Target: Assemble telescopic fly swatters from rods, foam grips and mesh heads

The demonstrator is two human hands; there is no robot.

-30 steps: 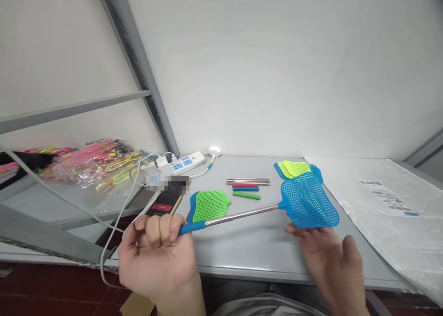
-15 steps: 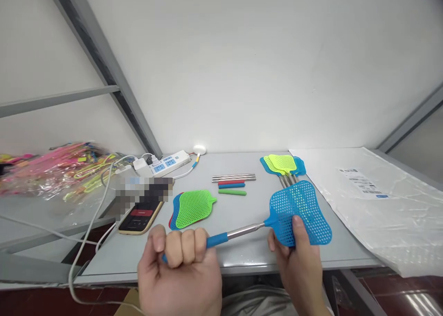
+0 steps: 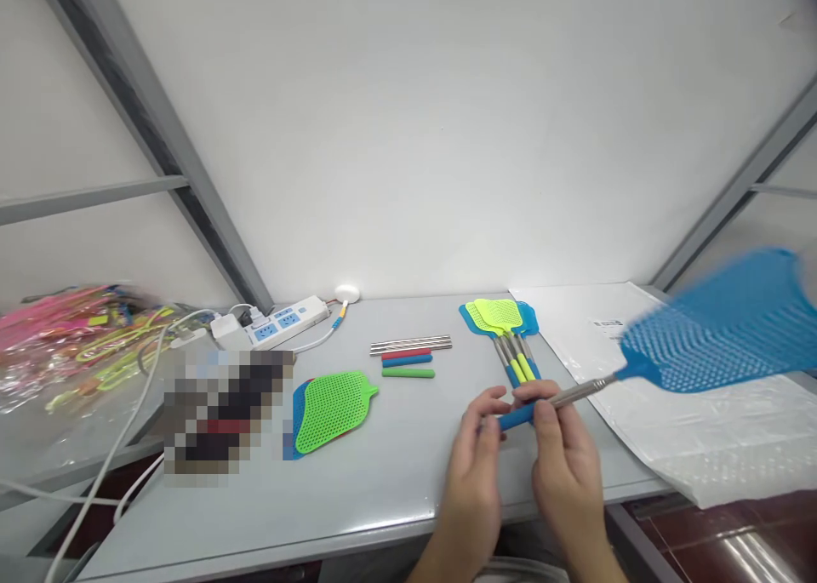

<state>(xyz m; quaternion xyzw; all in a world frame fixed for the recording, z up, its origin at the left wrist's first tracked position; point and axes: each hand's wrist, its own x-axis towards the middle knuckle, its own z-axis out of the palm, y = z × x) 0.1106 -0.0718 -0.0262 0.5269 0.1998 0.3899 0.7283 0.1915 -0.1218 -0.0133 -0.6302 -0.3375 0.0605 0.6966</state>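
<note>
A blue plastic fly swatter with a telescopic steel shaft is in the air, its mesh head (image 3: 711, 328) blurred at the far right. My left hand (image 3: 476, 451) and my right hand (image 3: 565, 447) both close on its blue foam grip (image 3: 516, 415) above the table. Just beyond them lies a stack of finished swatters (image 3: 501, 319) with yellow-green and blue heads, their handles pointing toward my hands. Further left, a green mesh swatter head (image 3: 332, 411) rests on other heads with no shaft.
Steel rods (image 3: 410, 345) and coloured foam grips (image 3: 407, 360) lie on the grey table (image 3: 383, 498). A power strip (image 3: 271, 328), cables, a pixelated phone (image 3: 223, 417) and a bag of pink items (image 3: 77, 345) are at left. A white plastic sheet (image 3: 644, 421) is at right.
My right hand has left the mesh head and joined my left hand on the grip. The swatter head has swung up to the right, and the view has shifted.
</note>
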